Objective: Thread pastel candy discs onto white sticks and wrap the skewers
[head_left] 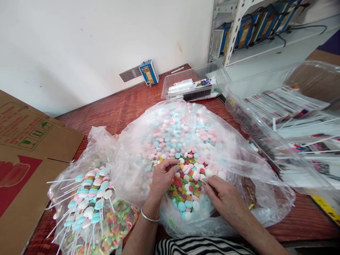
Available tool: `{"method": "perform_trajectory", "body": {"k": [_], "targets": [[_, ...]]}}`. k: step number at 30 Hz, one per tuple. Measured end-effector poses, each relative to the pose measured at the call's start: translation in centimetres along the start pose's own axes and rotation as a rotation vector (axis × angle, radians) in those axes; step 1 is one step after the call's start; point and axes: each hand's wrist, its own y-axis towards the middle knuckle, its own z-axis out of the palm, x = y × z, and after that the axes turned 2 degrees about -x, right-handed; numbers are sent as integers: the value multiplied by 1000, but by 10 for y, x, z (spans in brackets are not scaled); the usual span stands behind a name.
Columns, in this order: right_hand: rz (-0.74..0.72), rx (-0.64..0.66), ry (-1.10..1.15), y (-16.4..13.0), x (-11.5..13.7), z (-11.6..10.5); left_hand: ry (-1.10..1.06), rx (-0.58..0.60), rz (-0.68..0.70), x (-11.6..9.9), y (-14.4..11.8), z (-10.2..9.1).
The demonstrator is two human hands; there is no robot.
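Observation:
My right hand (224, 194) is closed around the white stick of a candy skewer (196, 175), with soft pink and white candies threaded on it. The skewer points up and left over the loose candy. My left hand (164, 177) is bent over the same pile, its thumb and forefinger slightly apart, with nothing visible between them. Both hands are at the mouth of a big clear plastic bag (127, 156). In it lie pastel button-shaped candies (188, 204) and small coloured gummy rings (177, 187). More pastel candies show through the plastic behind my hands.
Finished candy skewers (90, 198) lie on a bag of gummy rings (119, 219) at left, beside a cardboard box (34, 148). Clear trays (170, 94) stand behind and at right, the right one holding printed packets (278, 102) and white sticks. Blue devices (149, 72) sit by the wall and shelf.

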Motion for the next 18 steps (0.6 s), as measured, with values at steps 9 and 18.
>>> {"method": "perform_trajectory", "body": {"k": [9,18], "targets": [[-7,-12,-21,-1,2,2,59,3,30,-4,-2,2],[-6,-27,-17,1,2,2,-73,-71,-94,-7,-6,7]]}}
